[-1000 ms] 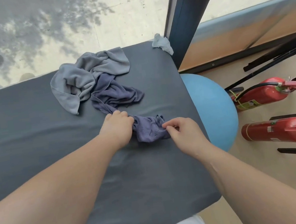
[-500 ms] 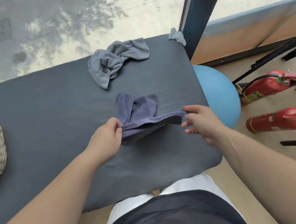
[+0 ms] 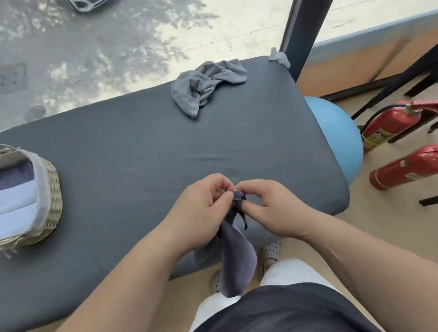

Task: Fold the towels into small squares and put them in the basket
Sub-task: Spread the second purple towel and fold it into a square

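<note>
so the wicker basket (image 3: 52,190) with the cloth liner sits at the left edge of the frame, on the dark grey padded table (image 3: 125,157); inside it there's a row of three folded towels packed side by side: a dark purple folded towel (image 3: 13,175) at the far end, then a light blue folded towel (image 3: 13,198) in the middle and a second light blue one (image 3: 10,224) at the near end

hands are both in the lower middle of the frame, almost touching each other; the left hand (image 3: 202,213) has its fingers curled with thumb and fingertips pinching the top corner of the purple-grey towel (image 3: 236,260); the right hand (image 3: 271,209) is curled the same way and pinches that same corner from the other side; the towel hangs down limp from the pinch, past the near edge of the table and in front of the person's lap; can't tell if it brushes the table edge

other stuff: a crumpled grey towel (image 3: 205,85) lies in the upper middle, on the far side of the table; a small grey rag (image 3: 279,57) sits on the far right corner; a blue exercise ball (image 3: 335,131) is just right of the table; two red fire extinguishers (image 3: 393,122) lie on the floor at the right edge
</note>
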`<move>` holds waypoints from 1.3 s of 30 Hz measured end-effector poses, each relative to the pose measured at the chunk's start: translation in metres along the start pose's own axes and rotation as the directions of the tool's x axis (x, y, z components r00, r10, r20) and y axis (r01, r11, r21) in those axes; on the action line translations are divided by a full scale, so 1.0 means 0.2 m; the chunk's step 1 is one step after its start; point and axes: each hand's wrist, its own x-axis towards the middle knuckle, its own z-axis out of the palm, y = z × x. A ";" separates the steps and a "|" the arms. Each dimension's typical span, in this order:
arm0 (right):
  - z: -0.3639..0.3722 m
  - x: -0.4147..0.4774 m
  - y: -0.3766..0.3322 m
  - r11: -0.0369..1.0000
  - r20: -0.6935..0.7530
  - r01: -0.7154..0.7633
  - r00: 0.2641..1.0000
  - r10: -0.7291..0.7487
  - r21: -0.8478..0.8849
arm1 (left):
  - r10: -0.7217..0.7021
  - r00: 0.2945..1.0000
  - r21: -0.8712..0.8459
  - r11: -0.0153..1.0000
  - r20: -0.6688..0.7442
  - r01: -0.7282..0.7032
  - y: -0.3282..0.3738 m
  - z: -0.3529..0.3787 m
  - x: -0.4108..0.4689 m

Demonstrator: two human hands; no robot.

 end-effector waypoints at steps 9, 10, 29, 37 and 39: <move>0.04 -0.23 0.07 0.847 -0.164 -0.168 0.982 0.097 -0.505 | 0.028 1.000 0.140 0.990 0.005 -0.029 -0.10 -0.05 -0.32; 0.01 -0.26 0.10 0.837 -0.190 -0.184 0.977 0.098 -0.515 | 0.023 1.000 0.211 0.977 0.015 -0.026 -0.12 -0.06 -0.33; -0.53 -0.59 0.67 0.940 -0.159 -0.304 0.932 0.327 0.151 | -0.342 0.939 0.467 0.828 -0.019 0.311 -0.21 0.46 -0.26; -0.52 -0.55 0.96 0.871 -0.027 -0.420 0.897 0.440 0.257 | -0.337 0.930 0.372 0.853 -0.145 0.367 -0.33 0.58 -0.16; -0.50 -0.48 1.02 0.865 -0.040 -0.447 0.883 0.467 0.230 | -0.339 0.934 0.379 0.854 -0.112 0.355 -0.38 0.56 -0.09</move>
